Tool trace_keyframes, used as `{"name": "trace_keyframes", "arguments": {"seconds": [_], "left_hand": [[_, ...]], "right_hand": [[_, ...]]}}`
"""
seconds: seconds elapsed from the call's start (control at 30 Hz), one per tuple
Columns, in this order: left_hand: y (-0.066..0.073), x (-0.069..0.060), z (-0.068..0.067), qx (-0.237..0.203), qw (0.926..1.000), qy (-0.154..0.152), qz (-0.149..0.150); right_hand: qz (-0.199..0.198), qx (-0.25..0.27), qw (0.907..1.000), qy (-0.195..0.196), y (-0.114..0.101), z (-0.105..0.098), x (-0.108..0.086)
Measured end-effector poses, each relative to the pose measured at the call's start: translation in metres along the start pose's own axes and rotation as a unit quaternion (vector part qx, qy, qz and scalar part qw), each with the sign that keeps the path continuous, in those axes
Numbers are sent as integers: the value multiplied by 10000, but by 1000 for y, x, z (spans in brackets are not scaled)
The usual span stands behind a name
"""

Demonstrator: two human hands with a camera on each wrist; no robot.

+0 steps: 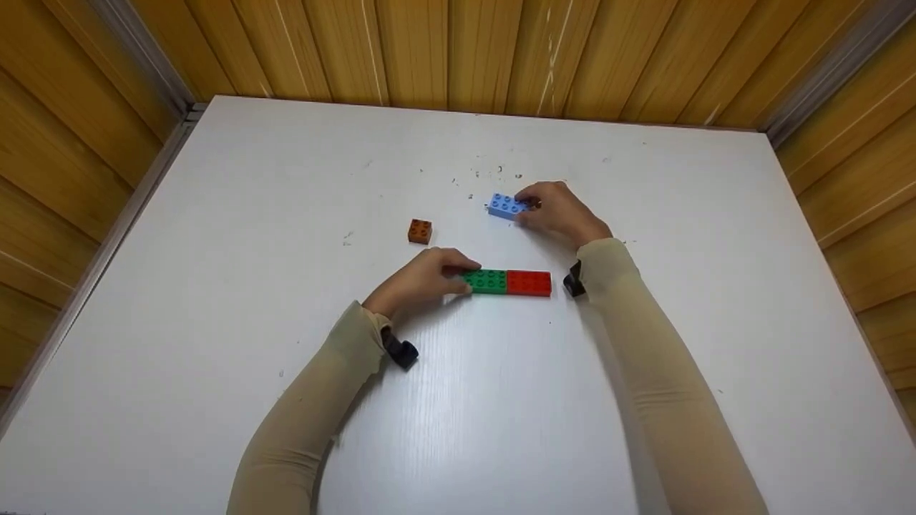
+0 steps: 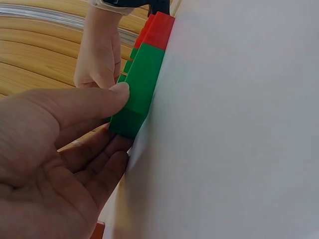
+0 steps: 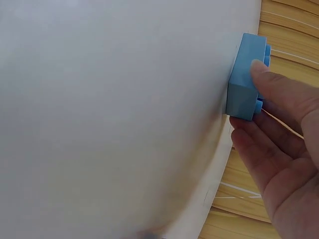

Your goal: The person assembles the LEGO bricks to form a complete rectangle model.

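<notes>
A green toy building brick [image 1: 489,281] lies end to end with a red brick [image 1: 529,282] on the white table. My left hand [image 1: 426,279] pinches the green brick's left end between thumb and fingers; in the left wrist view the thumb presses the side of the green brick [image 2: 141,84]. Farther back, my right hand [image 1: 560,212] holds the right end of a light blue brick [image 1: 505,206]. The right wrist view has the thumb against one long side of the blue brick [image 3: 244,79], its studs facing away from the table.
A small orange-brown brick [image 1: 420,231] stands behind the left hand. Dark specks mark the white table [image 1: 250,286] near its back. Wood-patterned walls [image 1: 458,57] rise along the back and both sides. A black wrist camera [image 1: 402,352] sits on the left sleeve.
</notes>
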State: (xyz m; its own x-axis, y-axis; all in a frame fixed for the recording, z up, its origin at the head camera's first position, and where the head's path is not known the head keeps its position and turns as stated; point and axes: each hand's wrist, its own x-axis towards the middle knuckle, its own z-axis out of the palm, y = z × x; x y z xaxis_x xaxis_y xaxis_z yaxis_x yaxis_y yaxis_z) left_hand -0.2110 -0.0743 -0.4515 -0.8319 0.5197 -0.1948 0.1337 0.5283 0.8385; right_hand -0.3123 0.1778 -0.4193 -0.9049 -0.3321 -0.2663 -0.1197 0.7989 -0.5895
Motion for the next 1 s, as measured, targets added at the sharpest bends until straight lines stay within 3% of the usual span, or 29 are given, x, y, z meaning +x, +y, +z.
{"name": "trace_keyframes", "arguments": {"seconds": [0.33, 0.67, 1.0], "left_hand": [[-1, 1, -1, 34, 10000, -47, 20], [0, 0, -1, -54, 9999, -43, -93], [0, -1, -1, 34, 10000, -43, -48]], "right_hand": [[-128, -78, 9999, -45, 2, 0, -7], [-757, -190, 9969, -65, 3, 1, -15], [-636, 65, 9978, -187, 6, 2, -21]]}}
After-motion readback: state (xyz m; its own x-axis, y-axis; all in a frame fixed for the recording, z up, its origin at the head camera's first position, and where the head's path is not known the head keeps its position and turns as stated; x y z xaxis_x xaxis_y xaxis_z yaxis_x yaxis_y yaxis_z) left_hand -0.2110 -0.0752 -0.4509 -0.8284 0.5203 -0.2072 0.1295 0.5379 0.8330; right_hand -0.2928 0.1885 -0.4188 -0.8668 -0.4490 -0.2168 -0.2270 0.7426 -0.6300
